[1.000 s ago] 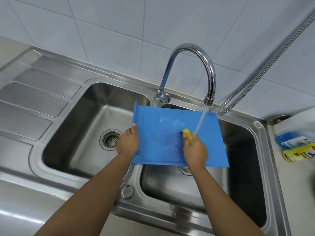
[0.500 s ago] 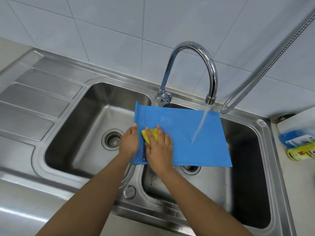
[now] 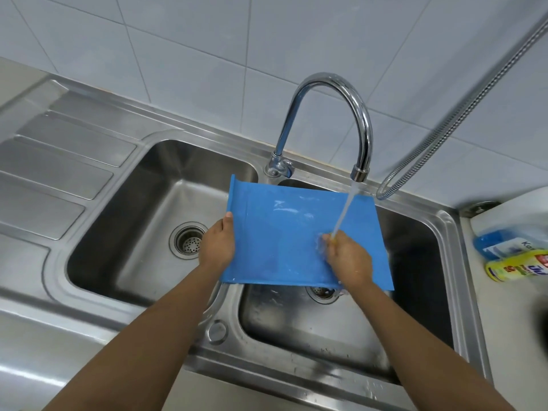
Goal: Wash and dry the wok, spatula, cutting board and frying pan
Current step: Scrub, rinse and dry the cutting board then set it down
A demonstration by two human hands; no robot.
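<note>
A blue cutting board [image 3: 278, 232] is held nearly flat over the divider and the right basin of a steel double sink [image 3: 444, 229]. My left hand [image 3: 218, 246] grips the board's left edge. My right hand [image 3: 348, 259] presses on the board's right part, closed over a yellow sponge [image 3: 334, 239] of which only a sliver shows at the fingertips. Water from the curved chrome tap [image 3: 360, 120] falls right onto those fingertips. Soapy streaks lie on the board. No wok, spatula or frying pan is in view.
The left basin [image 3: 124, 232] holds only its drain. A ribbed draining board [image 3: 53, 179] lies at far left. A flexible metal hose [image 3: 462, 108] hangs at right. A blue bottle [image 3: 501, 243] and a yellow bottle [image 3: 516, 265] lie on the right counter.
My right hand slid with the sponge from the board's left part, beside my left hand, back to the right under the water stream. My left hand and the board stayed in place.
</note>
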